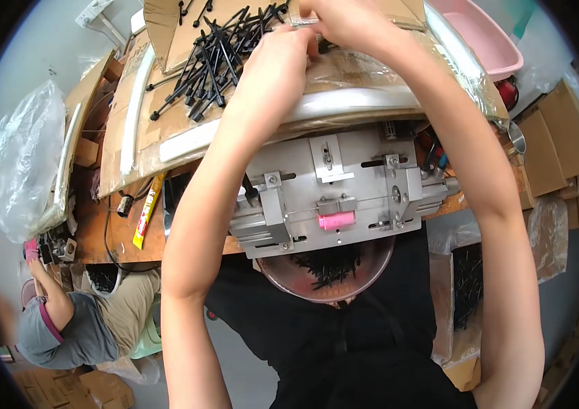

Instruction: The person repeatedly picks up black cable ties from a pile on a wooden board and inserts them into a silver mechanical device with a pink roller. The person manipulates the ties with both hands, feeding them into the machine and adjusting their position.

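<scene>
Both my hands reach to the far edge, over a cardboard-covered surface [371, 68]. My left hand [282, 58] lies at the right side of a heap of black rod-like parts with knobbed ends [218, 58]. Its fingers are curled in and what they hold is hidden. Close beside it, my right hand [351, 20] is bent with fingers drawn together, partly cut off by the upper edge; I cannot make out anything in it. Nearer me, below my forearms, sits a metal fixture [364, 187] with clamp blocks and a pink cylinder [337, 220].
A bowl of black parts [289, 290] sits under the fixture, by my lap. White foam strips [357, 101] edge the cardboard. A pink tub [477, 34] stands far right; a box of black parts [444, 300] is at my right. Another person [71, 327] works at left.
</scene>
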`<action>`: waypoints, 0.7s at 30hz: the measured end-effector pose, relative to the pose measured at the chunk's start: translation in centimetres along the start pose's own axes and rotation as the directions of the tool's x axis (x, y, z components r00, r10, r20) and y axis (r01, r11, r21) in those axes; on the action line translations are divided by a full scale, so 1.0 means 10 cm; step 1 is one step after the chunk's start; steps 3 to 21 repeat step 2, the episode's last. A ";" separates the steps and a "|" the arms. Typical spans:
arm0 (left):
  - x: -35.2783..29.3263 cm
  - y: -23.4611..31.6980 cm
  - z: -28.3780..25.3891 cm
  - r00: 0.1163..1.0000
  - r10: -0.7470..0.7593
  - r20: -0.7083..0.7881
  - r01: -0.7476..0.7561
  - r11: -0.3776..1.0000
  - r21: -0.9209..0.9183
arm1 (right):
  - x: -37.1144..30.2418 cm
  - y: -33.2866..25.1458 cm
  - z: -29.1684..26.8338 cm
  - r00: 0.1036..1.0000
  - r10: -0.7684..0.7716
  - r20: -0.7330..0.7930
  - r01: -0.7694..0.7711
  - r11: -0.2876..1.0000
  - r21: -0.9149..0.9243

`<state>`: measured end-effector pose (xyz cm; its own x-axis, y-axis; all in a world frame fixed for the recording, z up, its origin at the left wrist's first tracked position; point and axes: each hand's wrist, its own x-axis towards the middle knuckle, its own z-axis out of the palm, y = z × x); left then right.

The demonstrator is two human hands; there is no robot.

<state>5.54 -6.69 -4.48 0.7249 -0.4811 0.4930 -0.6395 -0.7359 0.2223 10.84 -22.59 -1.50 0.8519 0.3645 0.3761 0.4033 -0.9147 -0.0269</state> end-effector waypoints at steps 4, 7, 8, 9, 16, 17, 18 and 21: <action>-0.01 0.02 -0.09 0.984 -0.058 0.170 0.058 0.998 0.006 | -0.01 0.02 -0.11 0.969 -0.015 0.247 0.002 0.999 0.052; -0.01 0.02 -0.09 0.984 -0.058 0.170 0.058 0.998 0.006 | -0.01 0.02 -0.11 0.969 -0.015 0.247 0.002 0.999 0.052; -0.01 0.02 -0.09 0.984 -0.058 0.170 0.058 0.998 0.006 | -0.01 0.02 -0.11 0.969 -0.015 0.247 0.002 0.999 0.052; -0.01 0.02 -0.09 0.984 -0.058 0.170 0.058 0.998 0.006 | -0.01 0.02 -0.11 0.969 -0.015 0.247 0.002 0.999 0.052; -0.01 0.02 -0.09 0.984 -0.058 0.170 0.058 0.998 0.006 | -0.01 0.02 -0.11 0.969 -0.015 0.247 0.002 0.999 0.052; -0.01 0.02 -0.09 0.984 -0.058 0.170 0.058 0.998 0.006 | -0.01 0.02 -0.11 0.969 -0.015 0.247 0.002 0.999 0.052; -0.01 0.02 -0.09 0.984 -0.058 0.170 0.058 0.998 0.006 | -0.01 0.02 -0.11 0.969 -0.015 0.247 0.002 0.999 0.052; -0.01 0.02 -0.09 0.984 -0.058 0.170 0.058 0.998 0.006 | -0.01 0.02 -0.11 0.969 -0.015 0.247 0.002 0.999 0.052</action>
